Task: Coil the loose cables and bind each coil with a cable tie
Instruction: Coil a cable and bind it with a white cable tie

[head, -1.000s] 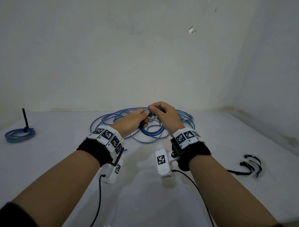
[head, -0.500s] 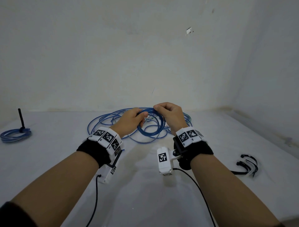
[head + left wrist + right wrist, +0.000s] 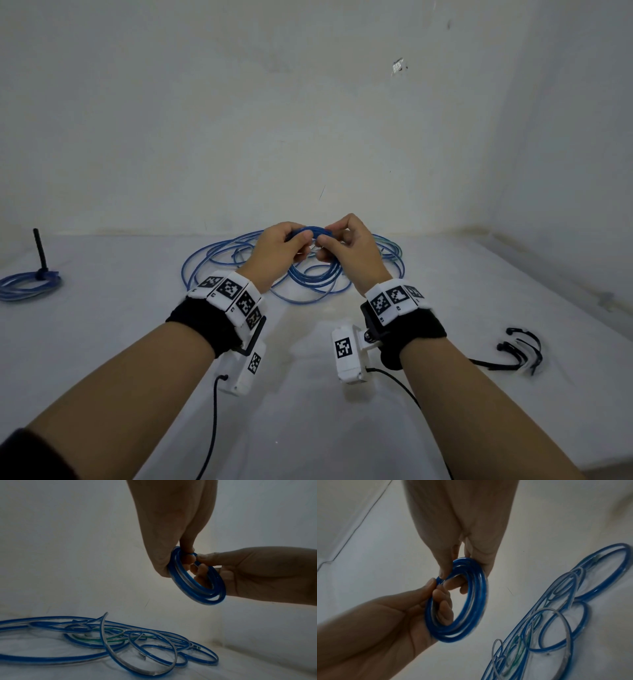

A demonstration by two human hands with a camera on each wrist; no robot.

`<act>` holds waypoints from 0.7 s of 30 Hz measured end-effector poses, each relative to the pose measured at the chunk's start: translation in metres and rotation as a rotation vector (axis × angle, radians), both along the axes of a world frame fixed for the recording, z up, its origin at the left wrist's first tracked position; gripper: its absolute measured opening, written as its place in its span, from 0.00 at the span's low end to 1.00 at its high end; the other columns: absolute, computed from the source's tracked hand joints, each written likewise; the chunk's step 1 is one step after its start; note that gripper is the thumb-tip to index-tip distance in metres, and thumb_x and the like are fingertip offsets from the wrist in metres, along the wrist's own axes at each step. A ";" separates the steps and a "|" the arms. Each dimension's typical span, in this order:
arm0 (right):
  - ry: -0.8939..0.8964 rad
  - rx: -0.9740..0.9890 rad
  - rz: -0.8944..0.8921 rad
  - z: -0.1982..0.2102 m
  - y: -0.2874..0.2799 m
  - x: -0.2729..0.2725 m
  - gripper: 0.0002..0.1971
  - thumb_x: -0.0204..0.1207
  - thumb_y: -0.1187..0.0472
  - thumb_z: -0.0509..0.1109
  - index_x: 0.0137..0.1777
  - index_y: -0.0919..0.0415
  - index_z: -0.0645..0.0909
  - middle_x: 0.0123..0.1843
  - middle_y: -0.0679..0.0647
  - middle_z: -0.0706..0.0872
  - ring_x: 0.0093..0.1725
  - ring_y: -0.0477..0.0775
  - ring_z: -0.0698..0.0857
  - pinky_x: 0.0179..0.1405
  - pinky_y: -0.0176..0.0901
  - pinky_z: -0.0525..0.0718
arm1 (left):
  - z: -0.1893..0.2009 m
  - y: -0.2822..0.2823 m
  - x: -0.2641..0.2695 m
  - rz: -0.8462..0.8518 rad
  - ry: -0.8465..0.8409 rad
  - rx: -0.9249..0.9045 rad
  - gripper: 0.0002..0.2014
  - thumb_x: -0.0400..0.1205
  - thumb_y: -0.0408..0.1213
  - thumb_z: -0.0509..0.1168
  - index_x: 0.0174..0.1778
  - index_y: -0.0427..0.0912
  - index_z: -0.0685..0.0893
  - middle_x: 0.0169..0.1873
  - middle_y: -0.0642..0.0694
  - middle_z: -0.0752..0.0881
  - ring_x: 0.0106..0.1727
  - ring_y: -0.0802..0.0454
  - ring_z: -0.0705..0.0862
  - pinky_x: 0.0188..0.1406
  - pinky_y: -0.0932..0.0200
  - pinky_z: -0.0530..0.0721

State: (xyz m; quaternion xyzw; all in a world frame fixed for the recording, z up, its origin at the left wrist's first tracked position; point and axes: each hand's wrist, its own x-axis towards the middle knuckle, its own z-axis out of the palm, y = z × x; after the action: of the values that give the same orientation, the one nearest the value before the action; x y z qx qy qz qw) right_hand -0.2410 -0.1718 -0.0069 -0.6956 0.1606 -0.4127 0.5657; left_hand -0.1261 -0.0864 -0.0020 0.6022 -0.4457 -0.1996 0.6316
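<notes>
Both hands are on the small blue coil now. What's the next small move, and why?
Probably keep the left hand gripping the small blue cable coil and send the right hand to the black cable ties on the table at right: the coil looks wound, held clear of the loose blue cable pile, with no tie visible.

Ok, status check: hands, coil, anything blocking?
Left hand and right hand both gripping the small blue coil, held above the table. No tie on it. Loose cables beneath; cable ties lying right.

Head view high, looking down and forward; both wrist views close, sharing the blue coil (image 3: pixel 197 580).
</notes>
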 end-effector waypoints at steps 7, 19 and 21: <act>-0.047 0.056 0.036 0.005 -0.005 -0.008 0.06 0.78 0.71 0.67 0.42 0.63 0.74 0.34 0.59 0.82 0.28 0.48 0.81 0.32 0.36 0.83 | 0.004 0.002 -0.001 -0.142 0.083 -0.045 0.09 0.83 0.29 0.61 0.56 0.35 0.84 0.38 0.42 0.85 0.34 0.61 0.85 0.42 0.67 0.85; -0.063 0.126 -0.094 0.006 -0.026 -0.057 0.06 0.80 0.68 0.66 0.43 0.63 0.72 0.39 0.61 0.84 0.32 0.51 0.82 0.39 0.41 0.85 | 0.019 -0.037 -0.045 -0.178 -0.211 0.175 0.12 0.87 0.37 0.54 0.39 0.39 0.75 0.31 0.46 0.75 0.31 0.52 0.76 0.43 0.55 0.82; -0.064 0.119 -0.114 0.006 -0.029 -0.068 0.06 0.80 0.67 0.67 0.43 0.64 0.73 0.41 0.62 0.84 0.31 0.50 0.85 0.38 0.40 0.86 | 0.019 -0.042 -0.056 -0.175 -0.226 0.149 0.11 0.87 0.36 0.54 0.41 0.37 0.76 0.30 0.46 0.75 0.31 0.53 0.74 0.37 0.61 0.78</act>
State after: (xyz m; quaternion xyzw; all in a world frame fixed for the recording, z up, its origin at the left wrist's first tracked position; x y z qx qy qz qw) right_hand -0.3085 -0.2011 -0.0005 -0.6371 0.2059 -0.4560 0.5864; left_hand -0.1821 -0.1287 0.0170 0.6247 -0.5488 -0.2174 0.5112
